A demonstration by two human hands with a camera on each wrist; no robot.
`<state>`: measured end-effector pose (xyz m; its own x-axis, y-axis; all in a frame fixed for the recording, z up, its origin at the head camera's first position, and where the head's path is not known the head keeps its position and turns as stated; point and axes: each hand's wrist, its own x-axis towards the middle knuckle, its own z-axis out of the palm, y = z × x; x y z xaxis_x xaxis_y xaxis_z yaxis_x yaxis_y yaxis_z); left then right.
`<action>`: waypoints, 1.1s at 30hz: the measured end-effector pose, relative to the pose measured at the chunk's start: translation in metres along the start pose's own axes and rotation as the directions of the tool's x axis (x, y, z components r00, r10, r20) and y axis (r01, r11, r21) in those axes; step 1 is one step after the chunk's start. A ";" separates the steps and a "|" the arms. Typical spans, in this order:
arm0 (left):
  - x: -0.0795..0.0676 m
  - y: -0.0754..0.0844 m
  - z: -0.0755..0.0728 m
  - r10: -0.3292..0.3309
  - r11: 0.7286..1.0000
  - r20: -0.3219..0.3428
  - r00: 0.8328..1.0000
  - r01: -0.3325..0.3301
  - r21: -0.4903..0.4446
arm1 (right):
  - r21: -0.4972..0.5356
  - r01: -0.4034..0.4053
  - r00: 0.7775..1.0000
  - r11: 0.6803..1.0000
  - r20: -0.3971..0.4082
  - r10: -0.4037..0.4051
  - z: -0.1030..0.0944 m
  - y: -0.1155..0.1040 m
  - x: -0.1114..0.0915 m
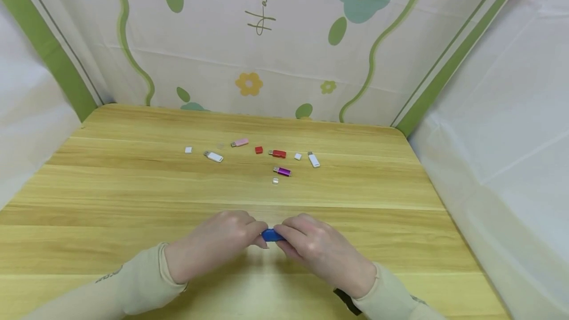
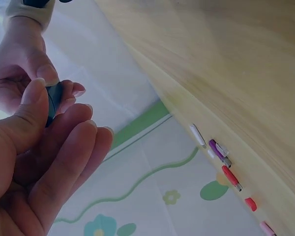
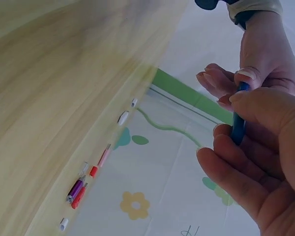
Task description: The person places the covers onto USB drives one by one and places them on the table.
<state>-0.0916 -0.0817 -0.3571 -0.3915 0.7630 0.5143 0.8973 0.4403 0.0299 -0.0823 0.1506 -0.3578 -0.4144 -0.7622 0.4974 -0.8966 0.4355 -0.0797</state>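
Both hands hold a blue USB stick [image 1: 272, 235] above the near part of the table. My left hand [image 1: 228, 236] pinches its left end between thumb and fingers, and my right hand [image 1: 317, 246] grips the right end. Seen from the right wrist, the blue stick [image 3: 239, 120] runs between the two thumbs; whether its cap is on cannot be told. Farther back lie a purple USB stick [image 1: 283, 172] and a clear cap [image 1: 275, 180], and behind them a red USB stick [image 1: 278, 154] with a red cap [image 1: 259, 150].
A white USB stick [image 1: 214, 156] and white cap [image 1: 188, 150] lie at the left on the wooden table [image 1: 133, 196]. Another white stick [image 1: 313, 160] and cap [image 1: 298, 156] lie at the right. A pink stick [image 1: 240, 142] lies farther back, before a flowered curtain [image 1: 200, 38].
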 end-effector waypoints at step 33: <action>0.001 -0.004 -0.002 0.046 0.998 -0.030 0.999 -0.044 0.055 | -0.096 0.051 0.999 0.994 -0.001 -0.051 -0.003 -0.004 0.011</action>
<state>-0.0951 -0.0838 -0.3556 -0.3439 0.7680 0.5403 0.9013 0.4314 -0.0396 -0.0834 0.1417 -0.3496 -0.3677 -0.7829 0.5019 -0.8975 0.4400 0.0287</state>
